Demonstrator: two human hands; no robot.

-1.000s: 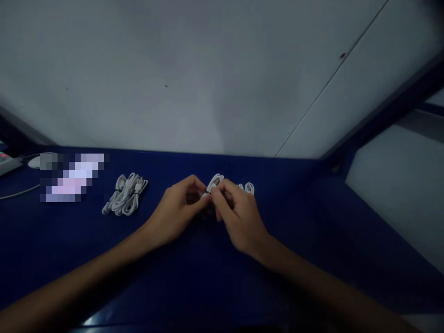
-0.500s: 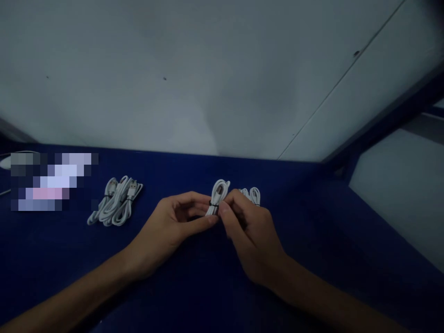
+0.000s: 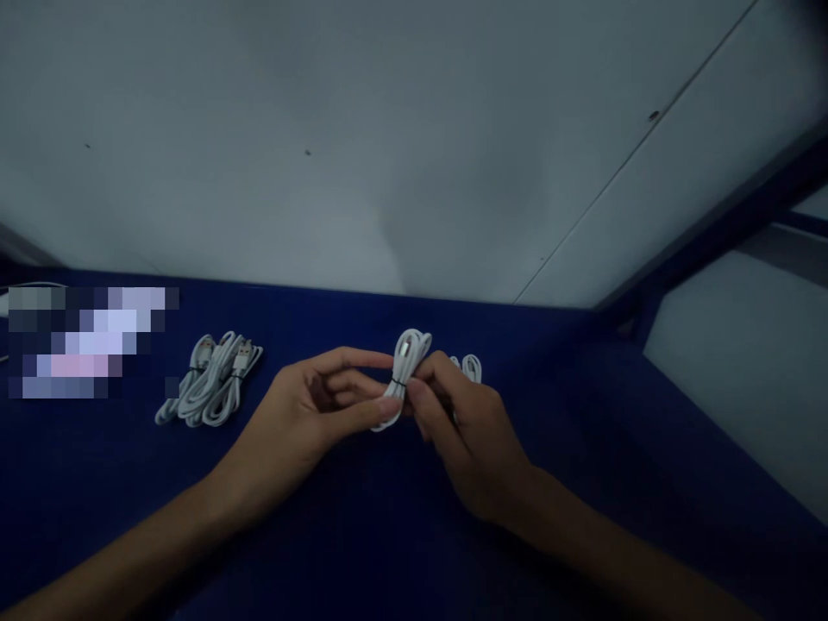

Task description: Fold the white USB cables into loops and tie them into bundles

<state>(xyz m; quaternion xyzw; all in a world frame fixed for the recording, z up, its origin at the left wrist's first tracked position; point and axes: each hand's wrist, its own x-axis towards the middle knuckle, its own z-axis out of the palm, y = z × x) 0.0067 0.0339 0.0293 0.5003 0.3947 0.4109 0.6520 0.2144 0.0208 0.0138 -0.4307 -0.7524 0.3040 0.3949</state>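
A coiled white USB cable (image 3: 410, 347), bound at its middle by a thin black tie (image 3: 398, 382), is held up between my hands. My left hand (image 3: 316, 397) pinches its lower end, thumb in front and fingers behind. At the right side of the coil, close to the tie, my right hand (image 3: 469, 431) is closed with thumb and forefinger pressed together against it. A metal plug shows inside the upper loop. Behind my right hand lies another white cable coil (image 3: 472, 368), mostly hidden.
Several tied white cables (image 3: 210, 379) lie in a pile on the blue table (image 3: 362, 535), left of my hands. Farther left is a blurred-out patch (image 3: 97, 341) beside a white cord. A pale wall (image 3: 323, 172) rises behind the table, with a blue frame (image 3: 711, 228) at right.
The held cable has turned, so its plug's metal face and lower loops show more. Both hands have shifted slightly while keeping hold. The pile has not been touched.
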